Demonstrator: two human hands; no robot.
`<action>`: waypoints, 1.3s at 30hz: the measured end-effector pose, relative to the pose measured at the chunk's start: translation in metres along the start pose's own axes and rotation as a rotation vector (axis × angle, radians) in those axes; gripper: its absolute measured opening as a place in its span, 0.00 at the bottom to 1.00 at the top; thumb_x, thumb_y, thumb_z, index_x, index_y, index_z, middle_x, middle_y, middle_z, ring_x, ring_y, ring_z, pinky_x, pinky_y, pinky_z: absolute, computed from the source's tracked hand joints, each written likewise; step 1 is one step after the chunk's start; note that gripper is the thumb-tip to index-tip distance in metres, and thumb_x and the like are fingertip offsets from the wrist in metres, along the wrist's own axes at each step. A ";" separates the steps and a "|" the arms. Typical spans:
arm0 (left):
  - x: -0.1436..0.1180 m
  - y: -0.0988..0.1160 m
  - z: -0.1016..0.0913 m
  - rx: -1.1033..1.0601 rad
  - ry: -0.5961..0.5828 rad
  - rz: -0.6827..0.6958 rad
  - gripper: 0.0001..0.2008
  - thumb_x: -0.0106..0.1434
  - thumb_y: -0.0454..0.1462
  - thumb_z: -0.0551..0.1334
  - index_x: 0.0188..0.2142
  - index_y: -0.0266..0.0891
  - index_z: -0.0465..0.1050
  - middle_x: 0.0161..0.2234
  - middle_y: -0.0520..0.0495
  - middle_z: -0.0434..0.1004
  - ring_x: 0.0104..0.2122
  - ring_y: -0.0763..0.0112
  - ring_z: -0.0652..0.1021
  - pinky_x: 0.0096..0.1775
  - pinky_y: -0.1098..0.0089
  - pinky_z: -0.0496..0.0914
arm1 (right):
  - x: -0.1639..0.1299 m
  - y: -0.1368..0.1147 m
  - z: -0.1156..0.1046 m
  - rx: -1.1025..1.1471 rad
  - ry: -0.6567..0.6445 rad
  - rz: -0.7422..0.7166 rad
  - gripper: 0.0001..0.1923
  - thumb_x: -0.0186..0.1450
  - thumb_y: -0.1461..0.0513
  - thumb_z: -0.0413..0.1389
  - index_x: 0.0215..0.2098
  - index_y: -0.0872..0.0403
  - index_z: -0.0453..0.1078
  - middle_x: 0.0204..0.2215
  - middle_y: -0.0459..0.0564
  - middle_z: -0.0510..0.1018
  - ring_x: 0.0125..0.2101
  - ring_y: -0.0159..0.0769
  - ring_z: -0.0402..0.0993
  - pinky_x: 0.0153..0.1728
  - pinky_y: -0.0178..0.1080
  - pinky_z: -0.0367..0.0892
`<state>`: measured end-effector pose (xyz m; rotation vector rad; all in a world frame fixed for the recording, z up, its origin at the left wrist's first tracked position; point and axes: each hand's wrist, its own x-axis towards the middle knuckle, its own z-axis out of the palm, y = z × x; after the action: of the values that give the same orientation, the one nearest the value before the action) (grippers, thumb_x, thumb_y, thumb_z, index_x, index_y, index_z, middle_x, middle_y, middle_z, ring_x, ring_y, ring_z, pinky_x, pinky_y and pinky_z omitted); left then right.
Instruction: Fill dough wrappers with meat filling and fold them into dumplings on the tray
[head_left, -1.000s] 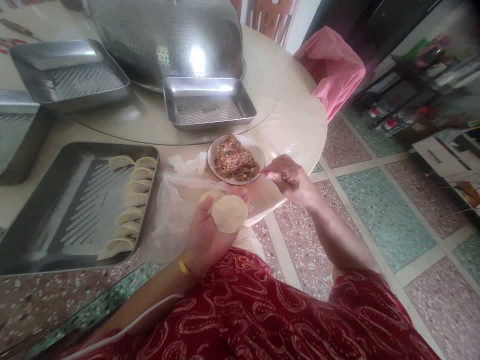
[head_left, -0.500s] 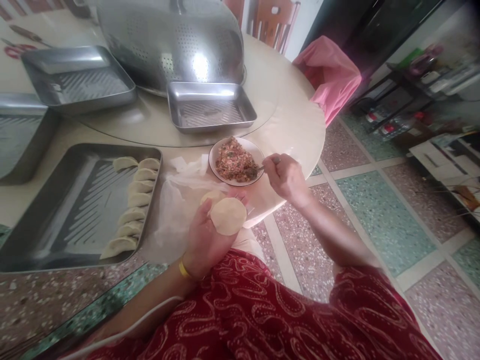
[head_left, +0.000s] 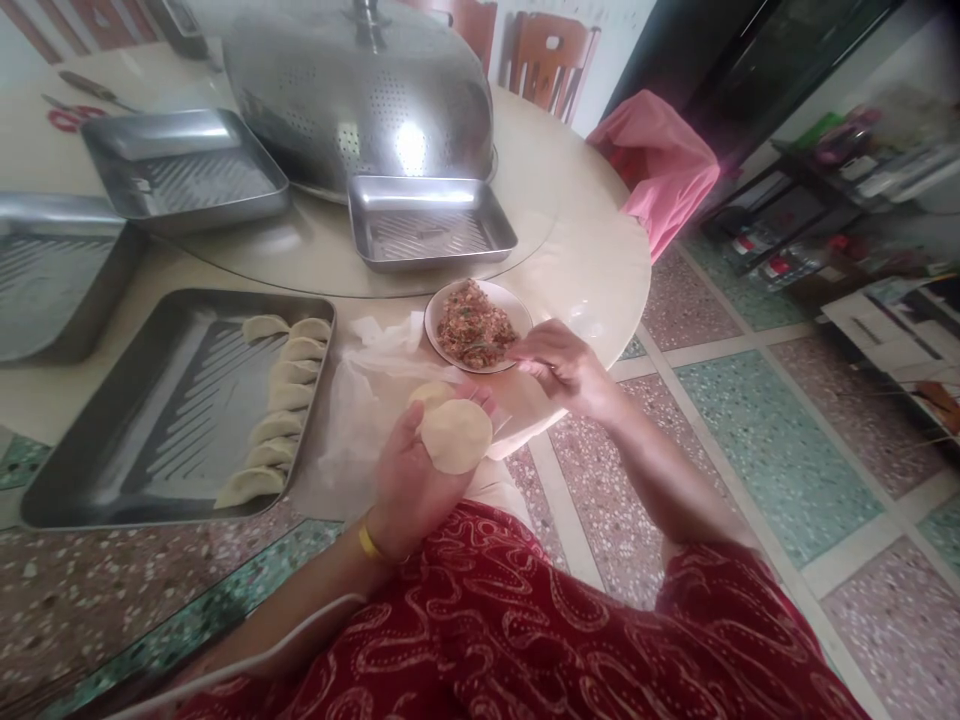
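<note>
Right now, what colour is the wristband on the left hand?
Yellow; the wristband shows in the head view, below the left hand.

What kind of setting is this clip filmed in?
Most likely a home dining room: a round table with wooden chairs, terrazzo tile floor, and metal trays of folded dumplings beside a filling bowl.

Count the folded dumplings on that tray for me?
7, in one column down the right side of the near tray, from the top dumpling to the bottom one. None seem hidden.
</note>
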<state>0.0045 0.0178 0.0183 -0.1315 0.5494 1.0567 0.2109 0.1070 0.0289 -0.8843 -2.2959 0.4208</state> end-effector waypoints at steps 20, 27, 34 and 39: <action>-0.001 -0.001 -0.003 0.023 -0.029 0.015 0.29 0.68 0.46 0.51 0.61 0.28 0.63 0.55 0.35 0.74 0.59 0.57 0.72 0.61 0.62 0.64 | -0.003 -0.004 0.003 -0.095 0.170 0.309 0.17 0.71 0.56 0.48 0.36 0.55 0.77 0.31 0.55 0.81 0.34 0.41 0.76 0.37 0.46 0.73; -0.001 0.000 -0.005 0.009 -0.025 0.012 0.30 0.69 0.46 0.48 0.62 0.27 0.61 0.55 0.34 0.74 0.59 0.56 0.71 0.61 0.59 0.64 | -0.016 0.001 0.029 0.072 0.169 0.174 0.12 0.70 0.55 0.52 0.39 0.50 0.76 0.36 0.51 0.83 0.41 0.41 0.76 0.40 0.47 0.74; 0.000 -0.002 -0.004 -0.010 0.039 0.015 0.30 0.70 0.45 0.47 0.62 0.26 0.60 0.52 0.35 0.76 0.59 0.57 0.72 0.62 0.59 0.63 | -0.034 0.010 0.043 0.487 0.410 0.526 0.17 0.61 0.45 0.59 0.31 0.47 0.77 0.29 0.47 0.80 0.36 0.38 0.76 0.42 0.45 0.71; 0.003 -0.002 -0.005 -0.027 0.078 -0.003 0.30 0.70 0.46 0.47 0.63 0.26 0.59 0.51 0.34 0.78 0.54 0.57 0.76 0.59 0.58 0.66 | -0.032 0.026 0.052 0.651 0.547 0.749 0.15 0.62 0.48 0.56 0.31 0.50 0.74 0.22 0.45 0.78 0.28 0.34 0.75 0.37 0.40 0.71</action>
<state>0.0059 0.0176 0.0121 -0.1980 0.6051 1.0600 0.2070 0.1002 -0.0373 -1.2751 -1.1534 1.0204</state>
